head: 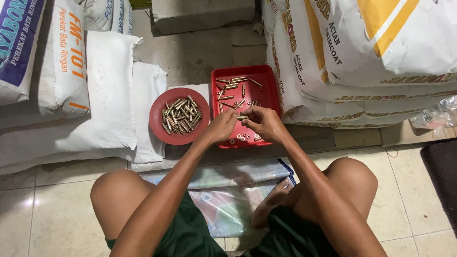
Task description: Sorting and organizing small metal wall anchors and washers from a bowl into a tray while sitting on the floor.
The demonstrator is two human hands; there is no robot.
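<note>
A person sits on a pale glossy tiled floor [57, 209], knees apart, seen from above. Between the knees lies a crinkled clear plastic sheet [228, 185].

Beyond it, a square red plastic tray [272, 90] with raised walls holds scattered slim brass-coloured metal sleeves [233, 85] at its far end and a few small ring-shaped washers [242, 138] at its near edge. Just left of the tray sits a round red plastic dish [157, 114] heaped with a dense pile of similar brass pieces [182, 115].

Woven white sacks [95, 95] are stacked to the left, and bulging sacks with yellow markings [362, 57] crowd in on the right, touching the tray's right side. A grey concrete block [202, 14] sits at the far end.

Both hands meet over the tray's near half. The left hand [221, 126] and right hand [263, 121] each pinch an end of one small brass sleeve [242, 117] with narrowly closed fingertips, holding it level above the tray.
</note>
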